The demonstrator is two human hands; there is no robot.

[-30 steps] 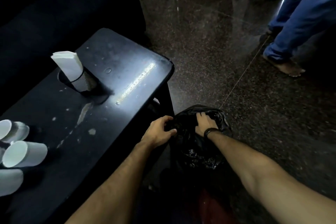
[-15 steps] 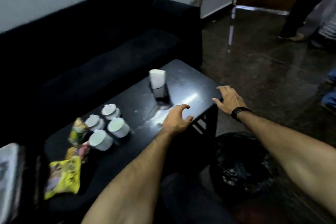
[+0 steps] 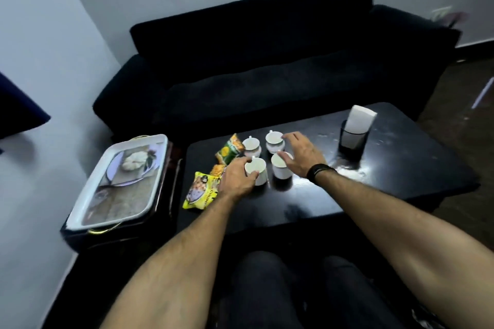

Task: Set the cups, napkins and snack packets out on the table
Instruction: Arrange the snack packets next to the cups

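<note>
Fingers (image 3: 251, 174) of the left hand (image 3: 236, 181) curl round one cup (image 3: 257, 172), right hand (image 3: 300, 157) spread over another (image 3: 281, 171); spacing them likely follows.

This looks like a sitting room or lounge, in a home or perhaps a small office. A long black sofa (image 3: 267, 67) stands against a plain pale wall (image 3: 48, 35), with a low black coffee table (image 3: 401, 168) just in front of it. White cups (image 3: 275, 141), snack packets (image 3: 230, 151) and a holder of napkins (image 3: 358, 125) sit on the table, and a serving tray (image 3: 160, 165) rests beside it.
</note>
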